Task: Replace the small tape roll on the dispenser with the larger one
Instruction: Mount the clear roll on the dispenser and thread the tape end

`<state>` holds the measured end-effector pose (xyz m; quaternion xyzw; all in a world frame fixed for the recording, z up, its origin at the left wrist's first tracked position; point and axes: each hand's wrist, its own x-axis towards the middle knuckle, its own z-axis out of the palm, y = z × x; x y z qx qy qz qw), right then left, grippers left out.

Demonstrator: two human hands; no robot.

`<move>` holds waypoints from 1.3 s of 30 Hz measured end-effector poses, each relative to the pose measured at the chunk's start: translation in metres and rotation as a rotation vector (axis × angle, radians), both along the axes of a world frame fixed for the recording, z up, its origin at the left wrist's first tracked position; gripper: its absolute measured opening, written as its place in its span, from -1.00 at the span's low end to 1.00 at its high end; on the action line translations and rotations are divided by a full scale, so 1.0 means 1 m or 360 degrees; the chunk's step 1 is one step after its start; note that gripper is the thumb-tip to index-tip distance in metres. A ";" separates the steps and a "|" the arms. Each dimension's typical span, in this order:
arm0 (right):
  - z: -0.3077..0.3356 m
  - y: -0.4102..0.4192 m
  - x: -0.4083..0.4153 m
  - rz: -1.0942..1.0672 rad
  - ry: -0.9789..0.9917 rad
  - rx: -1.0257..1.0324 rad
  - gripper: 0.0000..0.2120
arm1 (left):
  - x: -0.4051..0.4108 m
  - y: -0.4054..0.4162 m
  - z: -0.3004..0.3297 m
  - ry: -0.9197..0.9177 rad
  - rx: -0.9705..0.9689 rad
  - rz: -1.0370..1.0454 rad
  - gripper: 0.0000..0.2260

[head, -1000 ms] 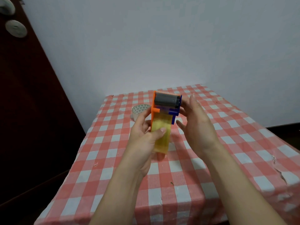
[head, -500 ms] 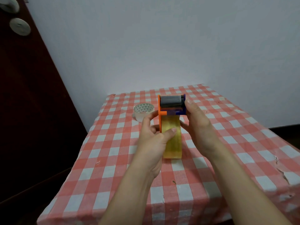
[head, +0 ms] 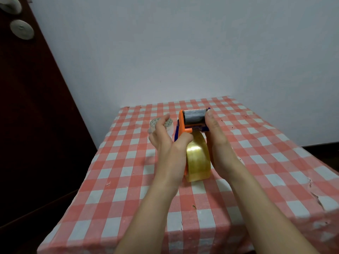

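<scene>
My two bare forearms reach out over the cloth (head: 113, 197), a red-and-white check, slightly wrinkled, with small tears and scuffs near its right edge. Between my hands stands the big roll (head: 198, 160), a wide hoop of glossy amber tape, smooth and see-through, its lower edge near or on the cloth; I cannot tell whether it touches. It sits in the dispenser (head: 183, 123), a hard plastic frame with an orange side plate, blue parts and a dull grey ribbed roller across the top.

My right hand (head: 218, 143) lies flat along the right side of the roll and frame, fingers straight and close together, the tips reaching up beside the roller. My left hand (head: 165, 143) is at the left side: the thumb presses against the orange plate by the roll, while the fingers spread loosely, relaxed and holding nothing.

Just beyond my left fingers lies the small roll (head: 161, 125), a low clear ring with a pale printed core, flat on the cloth and partly hidden.

Farther back rises a plain white wall (head: 183, 52), and at the left a dark red-brown cabinet (head: 27, 107) with two round pale knobs.
</scene>
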<state>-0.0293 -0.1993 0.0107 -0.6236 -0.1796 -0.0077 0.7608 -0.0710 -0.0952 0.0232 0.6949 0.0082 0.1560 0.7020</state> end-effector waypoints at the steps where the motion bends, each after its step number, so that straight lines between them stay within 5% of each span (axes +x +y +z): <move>1: 0.000 0.000 0.000 -0.0008 -0.0008 -0.0006 -0.44 | 0.000 0.001 0.001 -0.0078 0.0124 0.0045 -0.48; 5: -0.001 -0.001 0.003 -0.0016 -0.0052 -0.0012 -0.40 | 0.003 0.006 0.003 -0.0358 0.0474 0.0273 -0.59; 14: 0.000 0.006 0.002 -0.0124 -0.0116 0.0027 -0.52 | 0.008 -0.015 0.005 -0.0348 0.0143 0.0036 -0.57; 25: -0.001 0.012 0.002 -0.0263 -0.0057 -0.0056 -0.58 | 0.019 -0.020 0.000 -0.0322 0.0331 0.0201 -0.70; 39: 0.002 0.008 0.005 0.0045 0.0159 0.0230 -0.58 | 0.012 -0.018 0.011 -0.0104 -0.0071 0.0085 -0.77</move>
